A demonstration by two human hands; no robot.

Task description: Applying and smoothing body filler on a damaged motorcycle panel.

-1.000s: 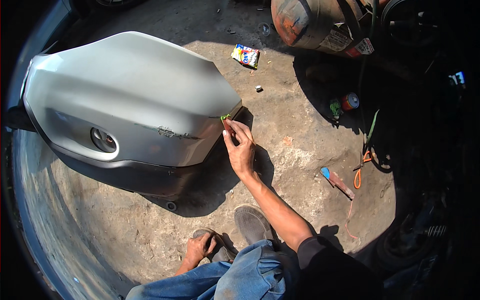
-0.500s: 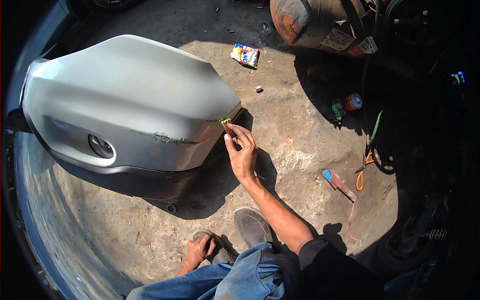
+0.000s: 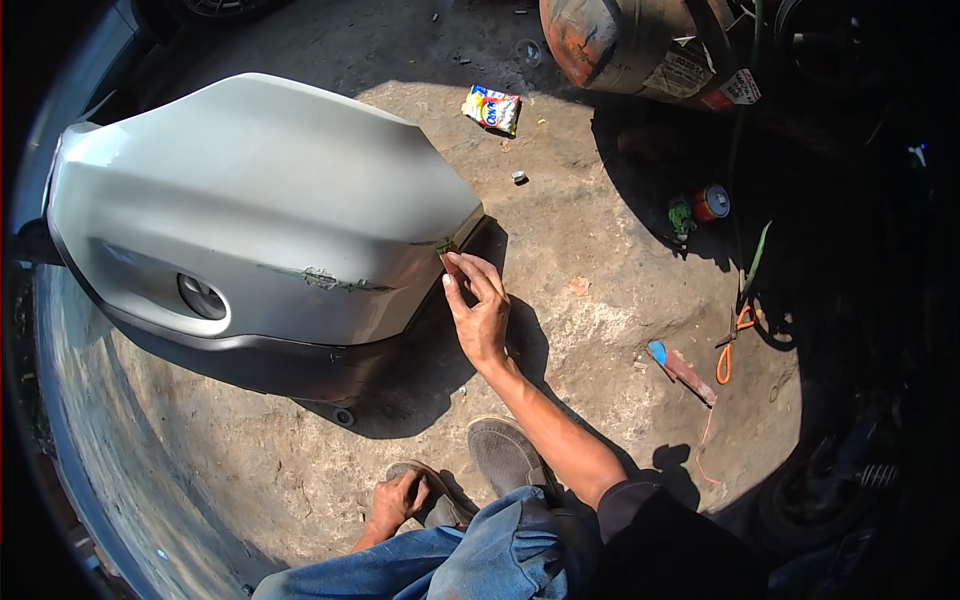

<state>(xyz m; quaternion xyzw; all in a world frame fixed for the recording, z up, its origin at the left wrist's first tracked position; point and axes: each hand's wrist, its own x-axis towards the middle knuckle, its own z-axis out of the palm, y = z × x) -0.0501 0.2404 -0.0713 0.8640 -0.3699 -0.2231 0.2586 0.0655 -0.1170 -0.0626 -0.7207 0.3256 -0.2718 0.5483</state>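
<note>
A silver-grey car bumper (image 3: 270, 190) lies on the ground at the left, with a round lamp opening and a scuffed strip bearing dark green smears (image 3: 330, 279). Between the thumb and fingers of my right hand (image 3: 480, 315) is a small flat reddish-brown scraper (image 3: 448, 262). Dark green paste (image 3: 445, 245) sits around its tip, against the bumper's right corner. My left hand (image 3: 396, 497) hangs low beside my shoe (image 3: 438, 508), fingers curled. Whether they hold anything is hidden.
To the right lie orange-handled scissors (image 3: 726, 360) and a reddish-brown strip with a blue end (image 3: 682, 374). A red can (image 3: 711, 203) stands in shade near crumpled green material (image 3: 680, 215). Farther off are a colourful packet (image 3: 491, 110), a small cap (image 3: 519, 177) and a rusty tank (image 3: 620, 50).
My right hand has shifted slightly left and down with the scraper. The paste at its tip, bright yellow-green before, looks darker now. My left hand stays put.
</note>
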